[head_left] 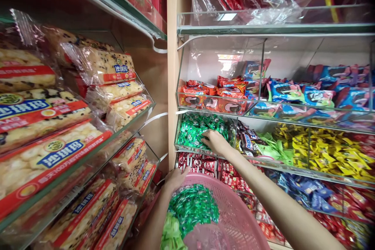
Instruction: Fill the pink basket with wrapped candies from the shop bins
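Shelving (275,29) of glass on two sides, with an upright wooden post (172,86) at the corner between them. Below this corner and nearer to the camera, a pink basket (243,213) with open top and pierced wall. Just to the right of the post, a glass compartment (193,148), higher than the basket and farther away, with one row of red packets (203,164) in between.

At the right side of the compartment, the right hand (215,140), clearly the nearer one to its contents; forearm slanting up from lower right, fingers pointing left and partly bent. At the far left rim of the basket, the left hand (177,177), closed over the edge; strength of the hold not possible to tell.

In the basket, a heap of green-wrapped sweets (196,205), beside light-green packets (171,232). In the compartment, similar small green sweets (193,129), directly under and left of the right fingertips, without one common long axis. Between these fingers, any sweet impossible to confirm.
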Demonstrator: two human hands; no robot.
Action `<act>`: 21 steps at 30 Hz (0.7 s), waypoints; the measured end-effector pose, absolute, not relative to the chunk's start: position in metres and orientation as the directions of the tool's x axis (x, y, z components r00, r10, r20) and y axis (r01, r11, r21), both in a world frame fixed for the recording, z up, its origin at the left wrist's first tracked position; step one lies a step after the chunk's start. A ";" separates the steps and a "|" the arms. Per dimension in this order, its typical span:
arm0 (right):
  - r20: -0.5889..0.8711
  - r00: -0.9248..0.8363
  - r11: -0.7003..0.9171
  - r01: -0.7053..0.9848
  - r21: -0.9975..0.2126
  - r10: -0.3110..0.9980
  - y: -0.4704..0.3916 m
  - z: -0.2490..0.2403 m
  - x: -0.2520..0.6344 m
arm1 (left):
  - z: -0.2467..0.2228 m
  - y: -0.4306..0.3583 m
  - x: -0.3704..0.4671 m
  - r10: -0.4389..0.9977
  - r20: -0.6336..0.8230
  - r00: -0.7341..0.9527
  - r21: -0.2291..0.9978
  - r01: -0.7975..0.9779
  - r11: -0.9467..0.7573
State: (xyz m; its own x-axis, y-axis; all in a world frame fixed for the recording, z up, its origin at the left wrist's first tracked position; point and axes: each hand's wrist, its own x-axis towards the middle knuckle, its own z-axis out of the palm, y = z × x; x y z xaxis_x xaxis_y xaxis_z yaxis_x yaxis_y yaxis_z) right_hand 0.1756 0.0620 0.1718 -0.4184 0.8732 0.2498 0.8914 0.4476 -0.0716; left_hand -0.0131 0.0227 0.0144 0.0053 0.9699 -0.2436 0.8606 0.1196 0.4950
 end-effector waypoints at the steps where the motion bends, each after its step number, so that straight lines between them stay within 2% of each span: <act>1: 0.255 -0.422 0.448 0.892 -0.052 0.870 0.061 0.170 0.175 | 0.014 0.023 -0.013 0.970 -0.243 0.006 0.498 0.859 0.120; 5: 0.278 -0.423 0.445 0.895 -0.020 0.863 0.060 0.166 0.175 | 0.013 0.023 -0.013 0.970 -0.244 0.001 0.500 0.857 0.125; 11: 0.394 -0.439 0.506 0.859 -0.080 0.807 0.068 0.170 0.177 | 0.015 0.022 -0.013 0.969 -0.247 0.000 0.498 0.858 0.127; 15: 0.370 -0.522 0.600 0.789 -0.134 0.768 0.075 0.162 0.176 | 0.017 0.021 -0.013 0.970 -0.245 0.001 0.498 0.858 0.125; 21: 0.396 -0.513 0.610 0.773 -0.172 0.762 0.075 0.154 0.175 | 0.017 0.022 -0.012 0.970 -0.244 0.000 0.490 0.863 0.124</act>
State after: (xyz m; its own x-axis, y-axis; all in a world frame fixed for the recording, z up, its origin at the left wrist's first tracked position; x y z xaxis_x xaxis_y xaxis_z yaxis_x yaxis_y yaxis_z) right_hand 0.1746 0.0753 0.1536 -0.5131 0.7618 0.3956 0.7734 0.6102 -0.1719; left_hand -0.0122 0.0215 0.0174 -0.0003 0.9697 -0.2445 0.8627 0.1239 0.4903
